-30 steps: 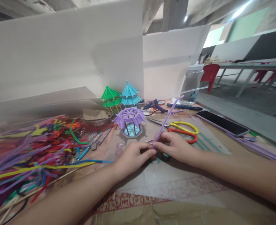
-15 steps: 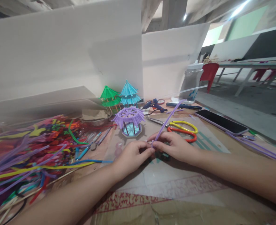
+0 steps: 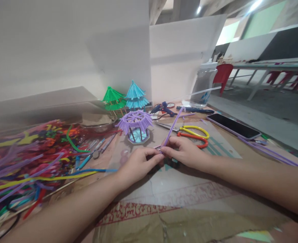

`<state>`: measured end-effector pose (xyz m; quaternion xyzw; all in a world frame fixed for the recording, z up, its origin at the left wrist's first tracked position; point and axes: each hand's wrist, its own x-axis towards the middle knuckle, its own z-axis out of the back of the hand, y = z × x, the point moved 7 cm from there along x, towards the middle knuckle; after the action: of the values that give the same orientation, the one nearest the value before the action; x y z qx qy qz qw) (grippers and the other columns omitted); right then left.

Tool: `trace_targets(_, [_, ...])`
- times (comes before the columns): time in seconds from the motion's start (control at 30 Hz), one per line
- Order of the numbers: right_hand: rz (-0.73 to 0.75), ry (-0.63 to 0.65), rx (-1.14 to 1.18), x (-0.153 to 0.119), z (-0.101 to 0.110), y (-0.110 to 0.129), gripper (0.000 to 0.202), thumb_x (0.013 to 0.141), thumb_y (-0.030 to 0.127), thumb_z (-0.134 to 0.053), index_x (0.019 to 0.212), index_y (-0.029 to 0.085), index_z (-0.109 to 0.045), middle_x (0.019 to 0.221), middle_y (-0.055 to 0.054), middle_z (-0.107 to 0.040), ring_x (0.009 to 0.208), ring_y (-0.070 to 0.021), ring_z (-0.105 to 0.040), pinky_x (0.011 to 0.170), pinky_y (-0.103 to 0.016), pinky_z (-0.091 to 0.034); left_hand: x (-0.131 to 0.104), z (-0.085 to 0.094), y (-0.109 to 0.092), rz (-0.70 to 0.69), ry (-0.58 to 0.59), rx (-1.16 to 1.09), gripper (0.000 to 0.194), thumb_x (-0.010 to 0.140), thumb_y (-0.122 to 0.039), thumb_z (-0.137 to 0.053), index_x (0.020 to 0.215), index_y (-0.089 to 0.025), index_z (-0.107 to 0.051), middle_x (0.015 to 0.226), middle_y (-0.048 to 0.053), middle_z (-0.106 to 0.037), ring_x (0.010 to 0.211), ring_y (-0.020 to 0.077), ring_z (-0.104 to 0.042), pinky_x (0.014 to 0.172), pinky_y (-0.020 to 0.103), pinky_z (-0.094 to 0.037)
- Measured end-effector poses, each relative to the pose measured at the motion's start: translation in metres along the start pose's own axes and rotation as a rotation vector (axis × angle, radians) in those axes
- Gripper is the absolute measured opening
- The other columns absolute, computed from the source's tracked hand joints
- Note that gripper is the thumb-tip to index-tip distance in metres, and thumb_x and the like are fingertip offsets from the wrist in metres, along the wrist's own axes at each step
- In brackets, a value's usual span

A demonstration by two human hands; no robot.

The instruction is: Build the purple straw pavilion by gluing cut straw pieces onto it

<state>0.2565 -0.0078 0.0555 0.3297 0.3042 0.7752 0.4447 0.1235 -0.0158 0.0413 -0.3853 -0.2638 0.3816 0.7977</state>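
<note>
A purple pipe cleaner [image 3: 172, 128] is pinched between my two hands, its long free end slanting up to the right. My left hand [image 3: 142, 162] closes thumb and fingertips around its lower end. Beside it, my right hand [image 3: 185, 152] also grips the pipe cleaner; the fingertips nearly meet, and the bit between them is mostly hidden. Just beyond my hands stands a small purple pavilion [image 3: 135, 123] with a fringed, open-topped roof, dark posts and a light blue base. Scissors [image 3: 193, 133] with yellow and red handles lie behind my right hand.
Green [image 3: 113, 98] and blue [image 3: 136, 96] pavilions stand behind, near a glue gun [image 3: 164, 108]. Heaped pipe cleaners [image 3: 37, 162] cover the left. A phone [image 3: 233, 125], a utility knife [image 3: 195, 110] and a water bottle [image 3: 205, 86] are at the right.
The view has shifted slightly, so everything sits a little higher and further left. Both hands keep their grip on the pipe cleaner, whose free end now stands a little steeper.
</note>
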Motion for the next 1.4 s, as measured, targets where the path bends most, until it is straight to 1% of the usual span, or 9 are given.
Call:
trace_targets(0.13, [-0.011, 0.014, 0.057, 0.0, -0.001, -0.002, 0.024, 0.089, 0.039, -0.057, 0.082, 0.017, -0.064, 0.073, -0.004, -0.068, 0.066, -0.0159, -0.061, 0.06, -0.027, -0.047, 0.001, 0.001, 0.006, 0.027, -0.016, -0.1, 0.046, 0.095, -0.045, -0.045, 0.076, -0.015, -0.073, 0.078, 0.007, -0.075, 0.073, 0.0163, -0.065, 0.069, 0.026, -0.046])
trace_targets(0.33, [-0.053, 0.022, 0.123, 0.001, -0.002, -0.005, 0.025, 0.088, 0.041, -0.058, 0.082, 0.016, -0.063, 0.072, -0.004, -0.067, 0.065, -0.0159, -0.061, 0.058, -0.027, -0.047, 0.002, 0.002, 0.013, 0.095, -0.05, -0.194, 0.047, 0.092, -0.05, -0.048, 0.077, -0.014, -0.073, 0.08, 0.01, -0.076, 0.076, 0.0199, -0.067, 0.072, 0.029, -0.05])
trace_targets(0.43, [-0.046, 0.037, 0.121, 0.001, -0.003, -0.003, 0.026, 0.087, 0.041, -0.058, 0.083, 0.016, -0.064, 0.07, -0.003, -0.065, 0.065, -0.0159, -0.06, 0.059, -0.028, -0.047, 0.002, 0.003, 0.01, 0.08, -0.047, -0.179, 0.044, 0.091, -0.047, -0.049, 0.075, -0.014, -0.072, 0.079, 0.009, -0.075, 0.076, 0.0186, -0.066, 0.072, 0.028, -0.048])
trace_targets(0.57, [-0.044, 0.044, 0.113, 0.001, -0.004, -0.003, 0.026, 0.087, 0.041, -0.059, 0.084, 0.016, -0.064, 0.076, -0.005, -0.068, 0.069, -0.0169, -0.062, 0.062, -0.028, -0.048, 0.002, 0.002, 0.006, 0.068, -0.007, -0.125, 0.037, 0.089, -0.042, -0.053, 0.073, -0.014, -0.072, 0.075, 0.007, -0.073, 0.071, 0.0161, -0.063, 0.069, 0.026, -0.046])
trace_targets(0.7, [-0.03, 0.028, 0.08, 0.001, -0.003, -0.003, 0.026, 0.088, 0.041, -0.058, 0.083, 0.016, -0.064, 0.074, -0.004, -0.067, 0.068, -0.0164, -0.061, 0.061, -0.028, -0.047, 0.001, 0.001, 0.007, 0.091, 0.009, -0.116, 0.039, 0.089, -0.043, -0.052, 0.073, -0.013, -0.072, 0.074, 0.007, -0.073, 0.067, 0.0153, -0.06, 0.063, 0.026, -0.044])
trace_targets(0.83, [-0.003, 0.02, 0.061, 0.002, -0.001, -0.003, 0.025, 0.089, 0.038, -0.057, 0.081, 0.016, -0.064, 0.07, -0.002, -0.064, 0.065, -0.0151, -0.059, 0.06, -0.027, -0.045, 0.001, 0.001, 0.008, 0.085, 0.007, -0.11, 0.04, 0.089, -0.043, -0.052, 0.073, -0.013, -0.072, 0.075, 0.008, -0.073, 0.07, 0.0166, -0.062, 0.067, 0.028, -0.044])
trace_targets(0.97, [-0.006, 0.026, 0.045, 0.002, -0.001, -0.005, 0.024, 0.09, 0.038, -0.058, 0.081, 0.016, -0.065, 0.071, -0.002, -0.066, 0.066, -0.0153, -0.061, 0.06, -0.027, -0.046, 0.002, 0.001, 0.008, 0.074, 0.011, -0.11, 0.039, 0.089, -0.043, -0.052, 0.073, -0.013, -0.072, 0.077, 0.009, -0.074, 0.073, 0.0178, -0.064, 0.071, 0.029, -0.046])
trace_targets(1.27, [0.002, 0.034, 0.063, 0.001, -0.003, -0.005, 0.021, 0.089, 0.035, -0.06, 0.083, 0.016, -0.066, 0.072, -0.002, -0.067, 0.066, -0.0143, -0.062, 0.06, -0.025, -0.046, 0.003, 0.002, 0.006, 0.076, 0.005, -0.101, 0.036, 0.088, -0.039, -0.052, 0.072, -0.014, -0.072, 0.076, 0.008, -0.074, 0.073, 0.0169, -0.063, 0.07, 0.027, -0.047])
trace_targets(1.4, [0.029, 0.018, 0.021, 0.002, -0.001, -0.003, 0.019, 0.09, 0.032, -0.061, 0.081, 0.016, -0.066, 0.071, -0.001, -0.066, 0.066, -0.0135, -0.06, 0.06, -0.024, -0.045, 0.003, 0.002, 0.006, 0.065, 0.001, -0.09, 0.037, 0.088, -0.039, -0.052, 0.071, -0.014, -0.072, 0.074, 0.007, -0.073, 0.072, 0.0164, -0.064, 0.069, 0.027, -0.046])
